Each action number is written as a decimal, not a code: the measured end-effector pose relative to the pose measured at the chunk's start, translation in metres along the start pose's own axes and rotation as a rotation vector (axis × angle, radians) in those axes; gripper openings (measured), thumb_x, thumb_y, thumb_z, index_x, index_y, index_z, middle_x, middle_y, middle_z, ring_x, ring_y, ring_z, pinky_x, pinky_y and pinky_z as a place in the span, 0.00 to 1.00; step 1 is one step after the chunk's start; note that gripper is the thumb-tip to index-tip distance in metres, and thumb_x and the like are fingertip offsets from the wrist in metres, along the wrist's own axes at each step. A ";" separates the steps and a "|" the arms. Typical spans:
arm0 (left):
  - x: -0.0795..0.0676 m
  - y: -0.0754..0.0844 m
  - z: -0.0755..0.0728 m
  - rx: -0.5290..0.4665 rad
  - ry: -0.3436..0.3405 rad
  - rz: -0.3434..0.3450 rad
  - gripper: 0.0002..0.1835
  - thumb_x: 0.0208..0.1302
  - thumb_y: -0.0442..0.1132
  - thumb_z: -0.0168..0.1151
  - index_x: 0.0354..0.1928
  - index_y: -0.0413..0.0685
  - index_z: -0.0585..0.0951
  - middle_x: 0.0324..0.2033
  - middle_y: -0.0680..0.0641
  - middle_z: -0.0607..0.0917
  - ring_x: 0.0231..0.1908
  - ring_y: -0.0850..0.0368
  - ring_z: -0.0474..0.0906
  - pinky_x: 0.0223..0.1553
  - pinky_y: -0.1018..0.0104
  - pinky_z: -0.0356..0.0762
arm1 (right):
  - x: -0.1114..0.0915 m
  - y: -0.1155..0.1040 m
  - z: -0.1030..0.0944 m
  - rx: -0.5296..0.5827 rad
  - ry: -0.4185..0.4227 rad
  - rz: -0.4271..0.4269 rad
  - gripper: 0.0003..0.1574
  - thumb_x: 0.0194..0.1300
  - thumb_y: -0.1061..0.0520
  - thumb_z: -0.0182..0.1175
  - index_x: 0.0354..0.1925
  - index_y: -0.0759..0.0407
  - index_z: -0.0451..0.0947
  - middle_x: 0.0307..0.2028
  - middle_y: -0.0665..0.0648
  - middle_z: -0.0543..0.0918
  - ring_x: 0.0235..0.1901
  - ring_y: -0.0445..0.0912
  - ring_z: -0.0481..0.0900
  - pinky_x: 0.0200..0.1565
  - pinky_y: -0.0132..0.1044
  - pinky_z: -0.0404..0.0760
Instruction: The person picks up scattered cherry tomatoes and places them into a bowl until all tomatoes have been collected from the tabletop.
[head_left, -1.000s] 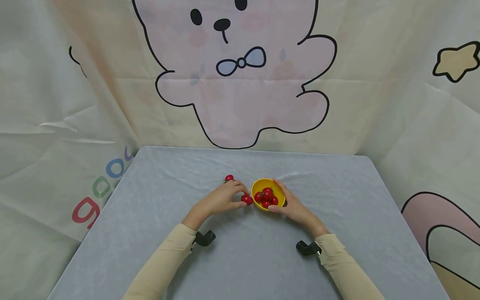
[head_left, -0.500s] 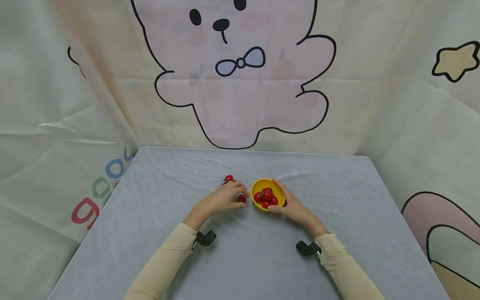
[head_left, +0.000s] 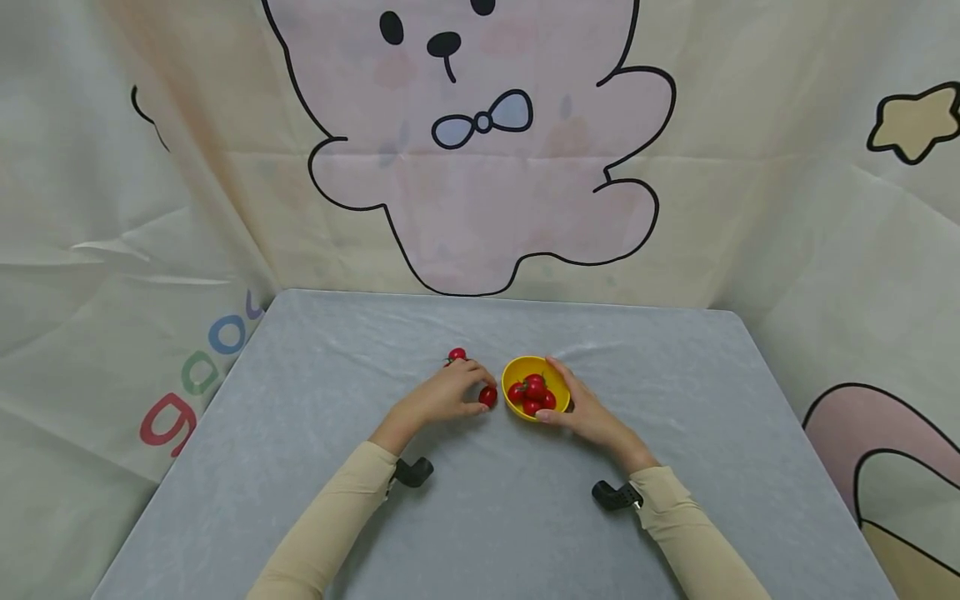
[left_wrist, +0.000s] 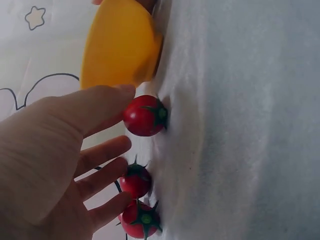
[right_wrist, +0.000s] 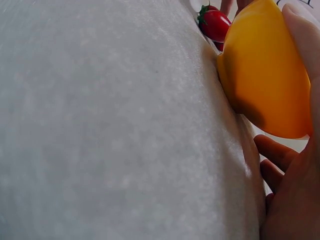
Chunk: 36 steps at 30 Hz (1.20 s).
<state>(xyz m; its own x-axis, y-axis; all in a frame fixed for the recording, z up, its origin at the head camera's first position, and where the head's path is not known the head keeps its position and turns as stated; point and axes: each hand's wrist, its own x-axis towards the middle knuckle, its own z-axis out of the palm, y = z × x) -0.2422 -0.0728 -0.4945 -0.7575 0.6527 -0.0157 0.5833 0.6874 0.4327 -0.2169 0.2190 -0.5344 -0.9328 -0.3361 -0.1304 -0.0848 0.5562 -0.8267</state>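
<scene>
A small red tomato [head_left: 487,396] with a green calyx lies on the cloth, left of a yellow bowl [head_left: 504,397]. My left hand [head_left: 444,395] has its thumb and index finger about this tomato; in the left wrist view the thumb tip touches it and the index finger is hidden. The other fingers [left_wrist: 102,177] spread loosely beside two more tomatoes [left_wrist: 135,181]. My right hand [head_left: 588,408] grips the bowl by its right side, thumb at the near rim and fingers round the far side. Several tomatoes [head_left: 535,388] lie inside the bowl.
A grey cloth [head_left: 495,517] covers the table. Behind it hangs a curtain with a printed bear [head_left: 480,200]. Black wrist cameras [head_left: 414,472] sit on both forearms. Beyond the left hand, a tomato [head_left: 457,354] partly shows.
The tomato at my left fingertips shifted left, away from the bowl, then slightly back right. My left hand stayed nearly in place. The right hand and bowl have not visibly moved.
</scene>
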 end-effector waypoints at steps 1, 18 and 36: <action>0.001 0.000 0.001 0.002 0.007 0.005 0.22 0.62 0.49 0.69 0.57 0.54 0.80 0.57 0.51 0.79 0.59 0.54 0.73 0.65 0.55 0.72 | 0.000 0.000 0.000 -0.005 -0.002 0.000 0.63 0.57 0.37 0.70 0.77 0.30 0.41 0.79 0.57 0.48 0.76 0.64 0.49 0.70 0.71 0.51; 0.007 -0.013 0.013 0.107 0.042 0.016 0.20 0.60 0.50 0.71 0.53 0.57 0.81 0.61 0.47 0.75 0.64 0.46 0.65 0.67 0.43 0.64 | -0.001 0.001 0.001 -0.001 -0.002 0.019 0.62 0.56 0.35 0.70 0.76 0.23 0.40 0.79 0.54 0.47 0.77 0.62 0.48 0.70 0.71 0.50; 0.004 -0.004 0.002 0.094 0.044 -0.040 0.20 0.59 0.51 0.71 0.52 0.57 0.81 0.64 0.47 0.73 0.65 0.47 0.64 0.68 0.44 0.60 | -0.002 -0.001 0.001 -0.001 -0.004 0.021 0.62 0.56 0.35 0.70 0.75 0.23 0.40 0.80 0.53 0.46 0.77 0.61 0.48 0.70 0.71 0.50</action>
<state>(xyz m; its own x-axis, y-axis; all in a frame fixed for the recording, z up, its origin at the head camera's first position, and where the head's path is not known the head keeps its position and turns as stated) -0.2468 -0.0724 -0.4977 -0.7914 0.6112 0.0088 0.5759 0.7408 0.3458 -0.2144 0.2187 -0.5342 -0.9330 -0.3273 -0.1497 -0.0659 0.5642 -0.8230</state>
